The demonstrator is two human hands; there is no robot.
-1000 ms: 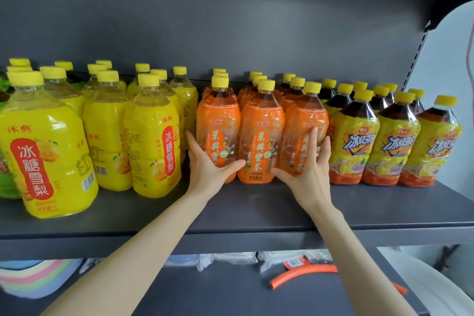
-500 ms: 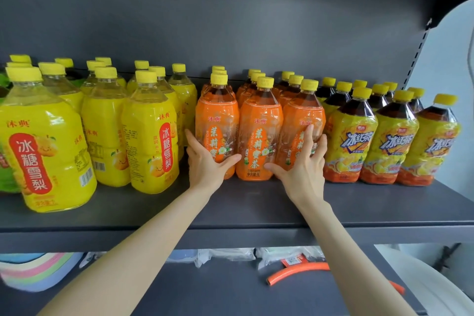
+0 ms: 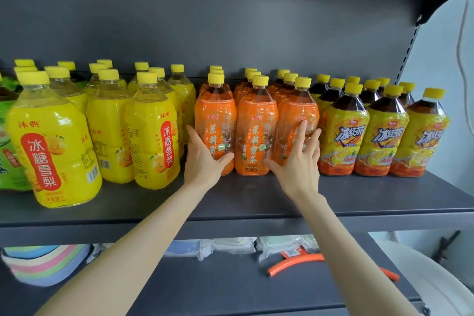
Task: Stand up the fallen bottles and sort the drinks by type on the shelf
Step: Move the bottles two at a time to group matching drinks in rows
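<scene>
- The left hand (image 3: 205, 161) rested on the left flank of the left orange bottle (image 3: 215, 120), left fingers (image 3: 193, 136) straight, thumb across its front, nothing clasped.
- The right hand (image 3: 298, 164) pressed flat on the right orange bottle (image 3: 295, 110), right fingers (image 3: 302, 133) straight and spread.
- The middle orange bottle (image 3: 256, 131) stood between both hands.
- All three stood upright on the shelf (image 3: 359, 195), between yellow bottles (image 3: 151, 136) and iced-tea bottles (image 3: 343, 136).

green bottles (image 3: 6, 118) cut off, left edge
</scene>
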